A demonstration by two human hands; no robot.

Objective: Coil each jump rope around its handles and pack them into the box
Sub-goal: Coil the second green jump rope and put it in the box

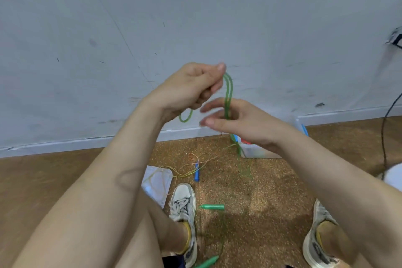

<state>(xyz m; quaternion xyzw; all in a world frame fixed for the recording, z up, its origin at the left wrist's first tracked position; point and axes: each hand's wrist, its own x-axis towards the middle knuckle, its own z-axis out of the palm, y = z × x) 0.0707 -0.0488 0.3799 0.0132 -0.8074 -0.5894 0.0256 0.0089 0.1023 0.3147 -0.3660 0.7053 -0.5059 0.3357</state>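
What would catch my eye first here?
Two bare hands raised mid-frame: the left hand pinches a doubled green rope, the right hand open just below. On the floor lie two green handles, a blue handle and a clear box.

— We get even, soft light with no glare; the wall (195, 6) reads a flat pale grey.

— We see only faint shadows, a dull patch on the floor (250, 206) between the shoes; the right hand (239, 122) is smeared by motion at its fingertips, and the green rope (228, 95) below it dissolves into a hazy streak.

— We note the wide lens too; the skirting board (65, 142) bows, and the forearms swell toward the lower corners.
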